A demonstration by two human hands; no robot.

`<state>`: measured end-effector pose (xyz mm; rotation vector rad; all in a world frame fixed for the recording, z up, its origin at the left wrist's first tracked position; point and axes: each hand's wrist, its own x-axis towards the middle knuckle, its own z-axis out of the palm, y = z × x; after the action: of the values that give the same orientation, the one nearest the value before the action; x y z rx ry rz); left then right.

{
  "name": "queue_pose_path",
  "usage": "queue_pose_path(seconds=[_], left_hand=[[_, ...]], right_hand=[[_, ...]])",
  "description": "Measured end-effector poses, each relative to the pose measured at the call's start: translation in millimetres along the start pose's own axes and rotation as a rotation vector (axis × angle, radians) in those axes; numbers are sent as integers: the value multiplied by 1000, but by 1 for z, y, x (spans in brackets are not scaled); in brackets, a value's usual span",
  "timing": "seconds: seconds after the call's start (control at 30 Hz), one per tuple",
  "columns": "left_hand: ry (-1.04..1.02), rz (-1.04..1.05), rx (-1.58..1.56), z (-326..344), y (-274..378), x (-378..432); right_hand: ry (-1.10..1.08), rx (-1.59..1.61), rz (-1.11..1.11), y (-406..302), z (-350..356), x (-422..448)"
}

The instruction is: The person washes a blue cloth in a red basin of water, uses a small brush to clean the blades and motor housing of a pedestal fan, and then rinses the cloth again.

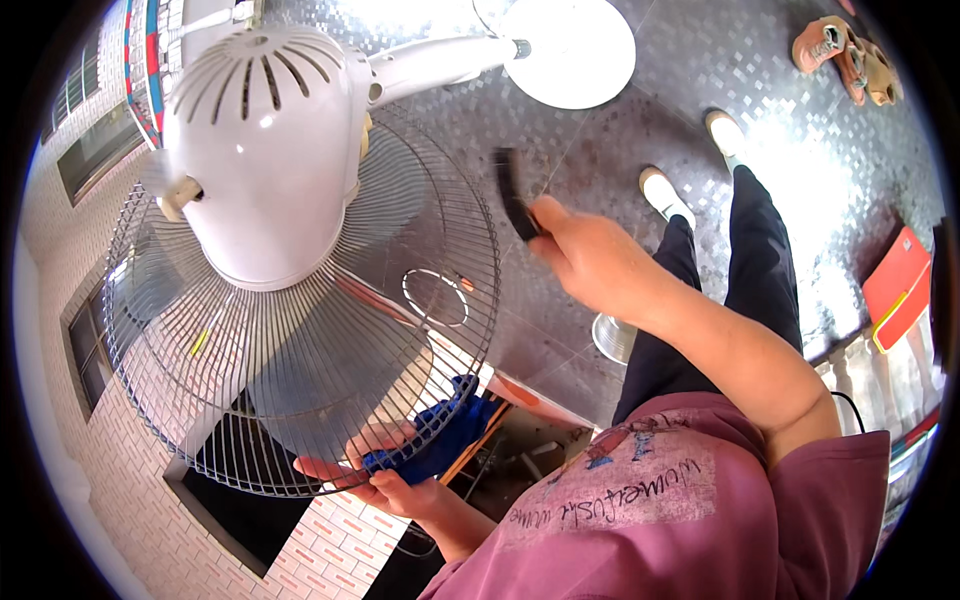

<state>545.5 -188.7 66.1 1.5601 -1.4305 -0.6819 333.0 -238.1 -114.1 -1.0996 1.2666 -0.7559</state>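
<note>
A white pedestal fan (262,187) fills the left side, with its motor housing towards me. Its wire guard (300,375) surrounds translucent grey blades (330,375). At the guard's lower rim, my left hand (397,491) grips a dark blue cloth (450,427) against the wires, some fingers behind them. My right hand (592,255) is raised beside the guard, apart from it. Pinched in its fingers is a curved black strip-like object (510,191), blurred, so its exact kind is unclear.
The fan's pole leads to a round white base (574,52). A white ring (435,298) shows through the guard. Shoes (821,49) rest on the dark tiled floor (570,157). A metal bowl-like object (613,337) is near my leg; a red board (896,281) stands right.
</note>
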Motion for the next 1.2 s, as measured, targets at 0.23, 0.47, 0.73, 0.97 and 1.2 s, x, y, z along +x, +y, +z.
queue_pose_path(seconds=[0.23, 0.47, 0.73, 0.97, 1.2], left_hand=[[-40, 40, -51, 3, -1, 0], [-8, 46, -92, 6, 0, -1], [9, 44, -29, 3, -1, -4], [16, 26, -65, 15, 3, -2], [0, 22, -88, 4, -3, -5]], right_hand=[[-239, -399, 70, -12, -5, 41], [-136, -515, -202, -25, 14, 35], [-360, -654, -119, -13, -10, 5], [-260, -477, -258, -43, 0, 7], [-300, -565, -151, -10, -6, -17]])
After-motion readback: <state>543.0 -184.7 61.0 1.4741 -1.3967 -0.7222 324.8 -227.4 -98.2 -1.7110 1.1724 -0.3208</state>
